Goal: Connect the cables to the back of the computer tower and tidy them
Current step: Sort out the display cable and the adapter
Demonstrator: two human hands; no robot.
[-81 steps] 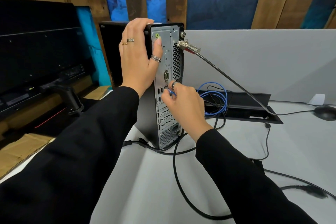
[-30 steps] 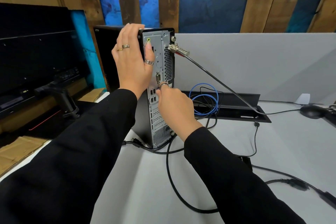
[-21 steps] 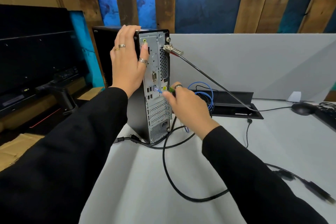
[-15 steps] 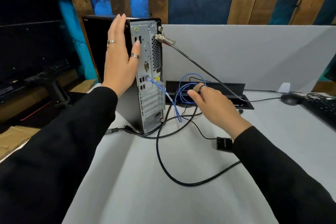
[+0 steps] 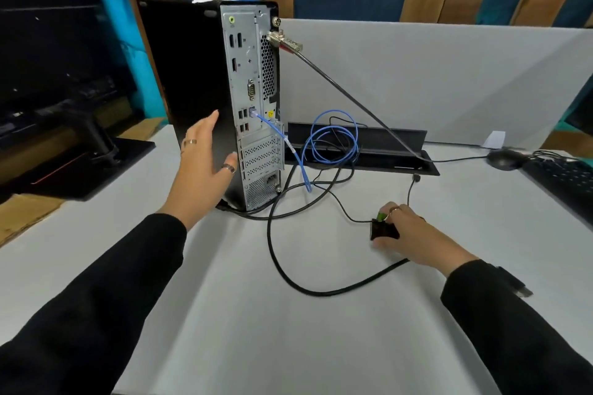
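The black computer tower point(image 5: 189, 80) stands upright on the grey desk, its silver back panel point(image 5: 250, 99) facing me. A blue network cable point(image 5: 333, 141) is plugged into a port on that panel and coils toward the desk slot. My left hand point(image 5: 205, 167) hovers with relaxed fingers beside the tower's lower side. My right hand point(image 5: 414, 237) rests on the desk and grips a small black cable plug point(image 5: 382, 229) with a thin black cord. A thick black power cable point(image 5: 288, 272) loops across the desk. A security lock cable point(image 5: 346, 96) hangs from the tower's top corner.
A monitor on its stand point(image 5: 61, 74) fills the left side. A black cable tray slot point(image 5: 385, 151) runs along the grey divider panel point(image 5: 449, 83). A mouse point(image 5: 503, 160) and keyboard point(image 5: 564, 183) lie at the far right. Grey desk surface point(image 5: 288, 330) stretches in front.
My right hand left the plugged-in blue cable, moved right and down to the desk, and took the black plug. My left hand slid off the tower's top edge down to its lower side.
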